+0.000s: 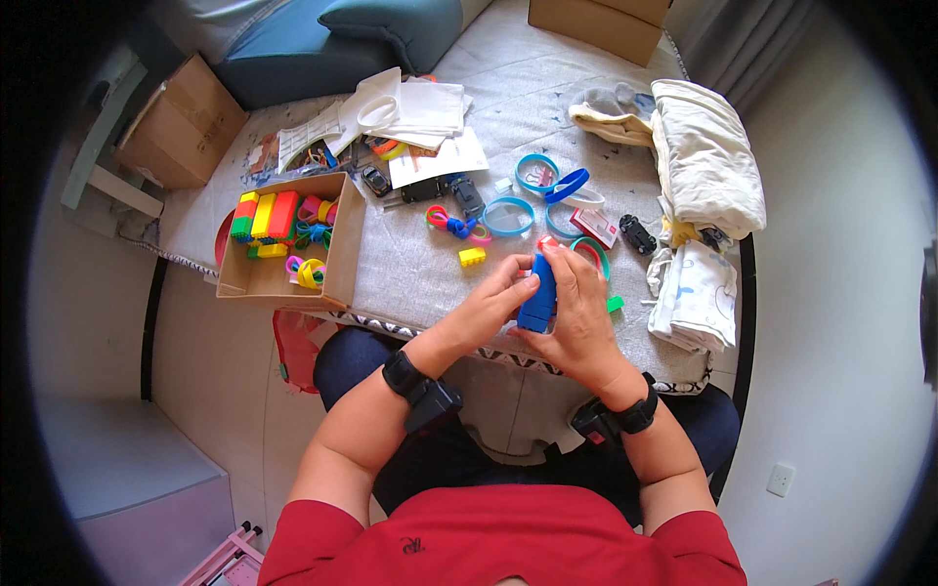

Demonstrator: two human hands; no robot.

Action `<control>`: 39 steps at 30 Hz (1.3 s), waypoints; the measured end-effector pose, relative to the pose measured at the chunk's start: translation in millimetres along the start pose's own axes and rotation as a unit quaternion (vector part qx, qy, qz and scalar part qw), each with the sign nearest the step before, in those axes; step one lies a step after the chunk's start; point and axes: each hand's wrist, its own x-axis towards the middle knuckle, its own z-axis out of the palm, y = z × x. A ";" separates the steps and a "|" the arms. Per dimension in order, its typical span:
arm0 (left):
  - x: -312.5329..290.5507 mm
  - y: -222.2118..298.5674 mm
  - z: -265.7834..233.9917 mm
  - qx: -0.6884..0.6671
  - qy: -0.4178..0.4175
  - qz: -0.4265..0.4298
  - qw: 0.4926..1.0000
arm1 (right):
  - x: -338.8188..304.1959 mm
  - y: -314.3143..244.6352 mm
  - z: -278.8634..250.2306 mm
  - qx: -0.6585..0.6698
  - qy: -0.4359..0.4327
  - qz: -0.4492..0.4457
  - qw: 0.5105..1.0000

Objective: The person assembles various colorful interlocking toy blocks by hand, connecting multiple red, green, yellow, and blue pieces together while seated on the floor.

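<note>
Between my hands, above the near edge of the bed, is a tilted stack of blue toy building blocks [536, 301] with a red piece [544, 241] at its far end. My right hand [583, 317] wraps round the stack's right side, fingertips at the red end and thumb at the near end. My left hand [500, 295] is closed against the left side, its fingers pressed on the blue. A single yellow block [472, 257] lies left of the hands. Just right of them a green block [615, 305] and a green wristband [598, 256] are partly hidden.
At left, a cardboard box [337, 239] holds red, yellow and green blocks and bundled bands. Blue wristbands [508, 217], toy cars [638, 234], a red-and-white card pack [596, 227] and papers [425, 112] lie beyond the hands. Folded cloths [705, 161] are stacked at right.
</note>
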 end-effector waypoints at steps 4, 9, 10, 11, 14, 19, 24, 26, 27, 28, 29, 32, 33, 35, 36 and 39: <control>-2.2 9.3 4.4 0.007 0.015 -0.035 0.999 | -2.1 0.4 3.7 0.035 -0.017 -0.020 0.999; 1.4 5.6 0.0 0.097 0.004 0.028 0.995 | -2.7 0.1 5.3 0.061 -0.010 -0.032 0.998; 1.0 7.1 0.6 0.097 0.002 0.031 0.995 | -2.1 0.6 5.6 0.071 -0.005 -0.036 0.997; -0.2 9.2 2.4 0.097 0.001 0.031 0.995 | -1.7 1.0 5.6 0.081 0.001 -0.041 0.996; -4.1 14.6 6.5 0.089 0.018 0.010 0.996 | -0.7 1.3 2.1 0.083 0.005 -0.037 0.996; -2.8 11.0 -2.7 0.129 -0.052 -0.028 0.990 | 0.9 0.1 -0.1 0.082 0.005 -0.056 0.995; -1.6 9.4 -0.3 0.137 -0.058 -0.015 0.989 | -1.6 1.5 1.5 0.086 0.015 -0.059 0.994; -1.6 8.4 1.2 0.137 -0.060 -0.008 0.989 | -2.6 2.4 1.9 0.089 0.013 -0.054 0.995; -1.1 6.5 1.7 0.128 -0.059 0.004 0.990 | -3.2 3.3 2.3 0.088 0.013 -0.054 0.995; -0.4 5.6 2.0 0.120 -0.057 0.016 0.991 | -3.2 4.4 2.6 0.083 0.014 -0.058 0.995; -0.2 5.1 2.2 0.120 -0.058 0.018 0.991 | -3.2 5.3 2.7 0.077 0.014 -0.063 0.995; -1.3 5.1 0.6 0.079 -0.052 0.010 0.995 | -0.7 5.6 1.8 0.078 0.005 -0.061 0.995; -2.1 4.2 -1.0 0.068 -0.053 0.018 0.996 | 0.4 4.7 0.9 0.078 0.003 -0.065 0.995; -6.0 8.9 -5.3 0.066 -0.040 0.037 0.996 | 8.2 -0.7 -1.4 0.049 -0.029 -0.060 0.997; -6.8 10.3 -5.6 0.057 -0.039 0.031 0.997 | 9.9 -5.0 -3.7 0.054 -0.030 -0.073 0.995; -2.8 24.9 -3.5 0.104 -0.007 0.041 0.994 | 19.8 -19.6 -21.1 0.047 -0.015 -0.050 0.998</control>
